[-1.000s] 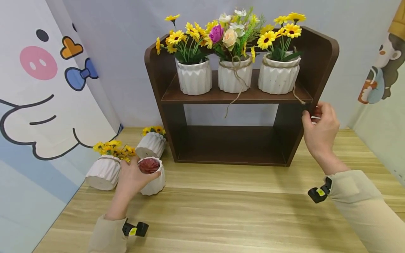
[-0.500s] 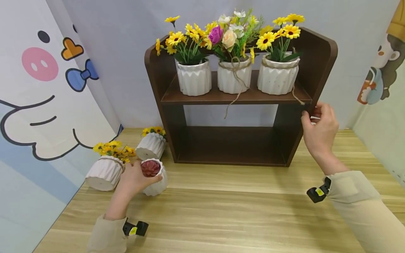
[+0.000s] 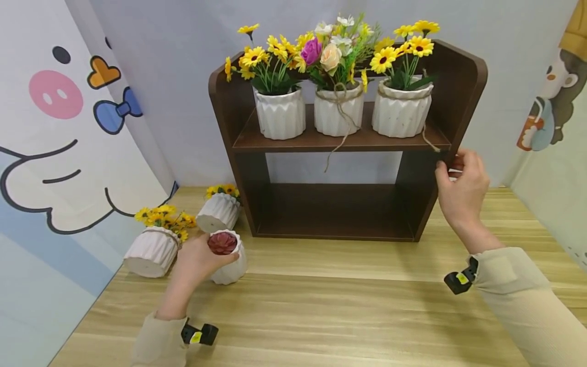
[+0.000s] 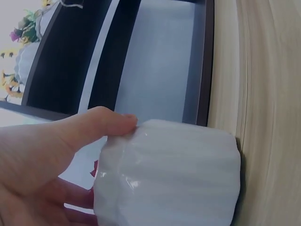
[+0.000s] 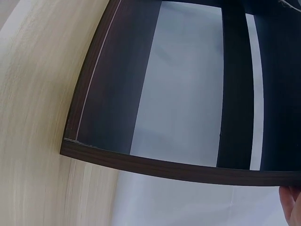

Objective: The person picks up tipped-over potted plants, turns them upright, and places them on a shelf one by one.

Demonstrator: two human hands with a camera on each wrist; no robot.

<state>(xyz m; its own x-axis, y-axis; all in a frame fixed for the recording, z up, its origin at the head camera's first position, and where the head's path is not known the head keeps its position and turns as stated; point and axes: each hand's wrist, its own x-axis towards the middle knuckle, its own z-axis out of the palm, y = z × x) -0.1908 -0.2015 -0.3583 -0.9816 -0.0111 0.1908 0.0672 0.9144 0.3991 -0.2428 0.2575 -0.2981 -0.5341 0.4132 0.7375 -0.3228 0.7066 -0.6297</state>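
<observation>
My left hand [image 3: 197,260] grips a white ribbed pot [image 3: 233,270] holding a dark red succulent [image 3: 222,243]. In the left wrist view the thumb lies along the rim of the pot [image 4: 174,174], and the other fingers are partly hidden behind it. The pot stands close to the tabletop; whether it touches is unclear. My right hand [image 3: 465,188] holds the right side panel of a dark brown two-tier shelf [image 3: 337,211], thumb at the front edge and fingers curled at the outer side. Only some fingertips [image 5: 288,205] show beside that panel in the right wrist view.
Two white pots with yellow flowers, one nearer [image 3: 151,252] and one farther [image 3: 220,211], lie tipped over left of the shelf. On its upper tier stand three flower pots, the middle one [image 3: 338,112] with trailing twine. A cartoon-printed panel [image 3: 55,168] borders the left side.
My left hand has shifted slightly to the right with the succulent pot, away from the tipped flower pot. My right hand keeps its place on the shelf panel.
</observation>
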